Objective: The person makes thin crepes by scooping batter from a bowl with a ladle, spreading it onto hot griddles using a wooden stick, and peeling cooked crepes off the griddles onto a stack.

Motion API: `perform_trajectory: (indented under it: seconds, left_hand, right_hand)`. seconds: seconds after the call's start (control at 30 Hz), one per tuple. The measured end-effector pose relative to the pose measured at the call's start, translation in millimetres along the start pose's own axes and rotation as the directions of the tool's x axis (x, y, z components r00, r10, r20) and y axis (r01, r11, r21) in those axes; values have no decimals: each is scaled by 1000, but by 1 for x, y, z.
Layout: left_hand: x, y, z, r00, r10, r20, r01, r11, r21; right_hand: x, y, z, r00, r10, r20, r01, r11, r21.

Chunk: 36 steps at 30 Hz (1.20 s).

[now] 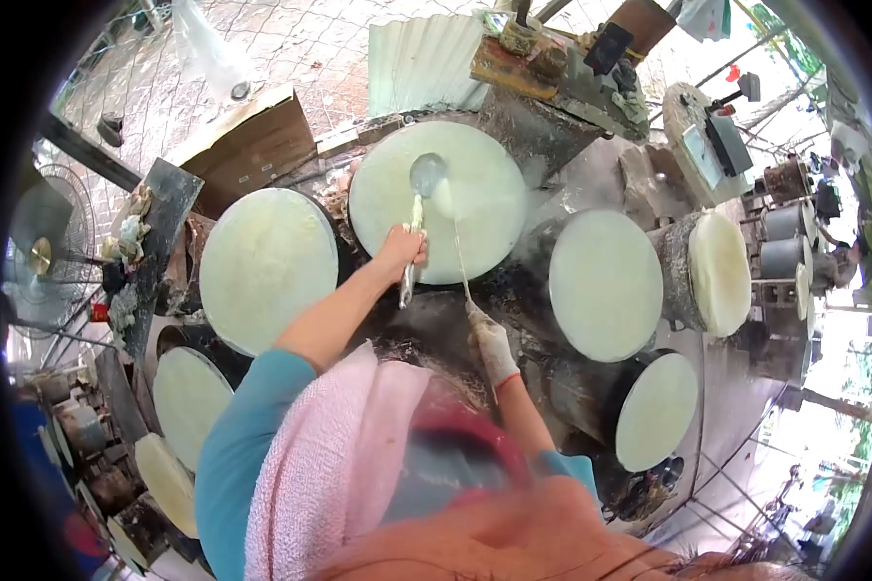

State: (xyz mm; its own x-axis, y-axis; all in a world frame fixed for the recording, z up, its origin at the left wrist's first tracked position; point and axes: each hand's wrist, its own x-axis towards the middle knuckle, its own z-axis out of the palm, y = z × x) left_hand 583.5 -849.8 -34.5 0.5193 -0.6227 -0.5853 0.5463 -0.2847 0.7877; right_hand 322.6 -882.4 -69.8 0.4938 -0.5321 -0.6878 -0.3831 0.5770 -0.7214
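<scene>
My left hand (pixel 404 250), bare and closed, grips the handle of a ladle (pixel 428 175). The ladle's round grey bowl is over the large middle griddle, which carries a wide pale sheet of batter (pixel 383 184). In a white glove with a red cuff, my right hand (pixel 491 347) is closed around a long thin stick (pixel 458 247). The stick reaches up over the same sheet, and its far end meets a whitish patch (pixel 443 198) beside the ladle bowl. Whether that patch is a tool head or batter, I cannot tell.
Other round griddles bear pale sheets, at left (pixel 269 271), lower left (pixel 192 405), right (pixel 606 286) and lower right (pixel 657 412). A cardboard box (pixel 247 150) stands behind on the left. A fan (pixel 44 252) is at far left, and a cluttered table (pixel 567 77) is at the back.
</scene>
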Motion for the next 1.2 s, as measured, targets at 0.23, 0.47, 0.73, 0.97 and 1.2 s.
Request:
perform_trajectory:
  seconds: [0.23,0.47,0.73,0.97,1.2]
  left_hand:
    - [-43,8,-24,976,-192,106,211,952,-222]
    - [-51,16,-33,961,-210,180,259,912,-318]
    - [-20,5,-111,478,144,867,768,411,-492]
    - [-91,39,-139,689,112,716,344,819,-459]
    - [-96,23,-29,596,-75,799,562,750,-349]
  right_hand:
    - [27,-5,-7,979,-198,-49,189,972,-141]
    - [18,19,-14,926,-315,-206,284,944,-168]
    - [-23,2,64,999,38,18,-41,981,189]
    - [-21,50,32,935,-354,29,332,842,-424]
    - [-119,129,-87,834,-392,-388,371,919,-130]
